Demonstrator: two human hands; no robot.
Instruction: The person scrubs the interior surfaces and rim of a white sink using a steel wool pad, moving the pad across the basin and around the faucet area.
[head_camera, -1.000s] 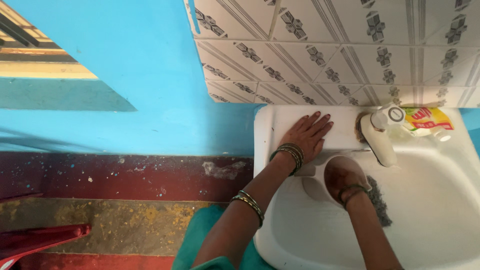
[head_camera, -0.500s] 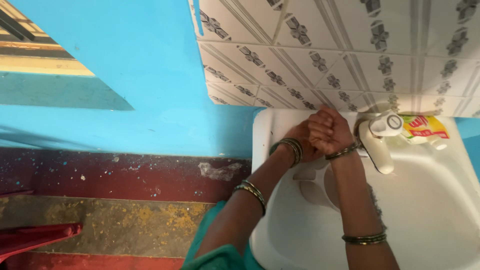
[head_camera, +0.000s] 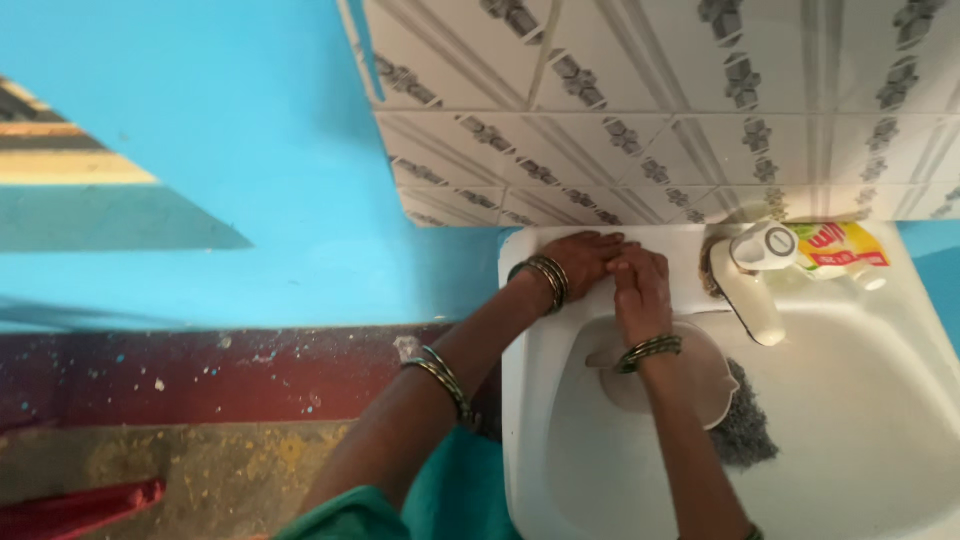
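My left hand (head_camera: 580, 260) lies palm down on the flat back ledge of the white sink (head_camera: 850, 430), fingers pointing right. My right hand (head_camera: 640, 285) rests flat beside it, its fingertips touching the left hand's fingers. Neither hand holds anything. Both wrists carry dark bangles. Under my right wrist a round pale bowl (head_camera: 700, 380) sits in the basin, partly hidden by the forearm. A grey steel-wool scrubber (head_camera: 745, 425) lies against the bowl's right side.
A white tap (head_camera: 750, 280) stands on the ledge right of my hands. A yellow and red squeeze bottle (head_camera: 840, 248) lies behind it. Patterned tiles (head_camera: 650, 100) cover the wall above; blue wall (head_camera: 250, 150) and a dark red floor strip (head_camera: 200, 370) are to the left.
My right hand came out of the bowl, rose to the ledge and closed over the left hand, then flattened beside it. The left hand stayed on the ledge. The camera drifted right.
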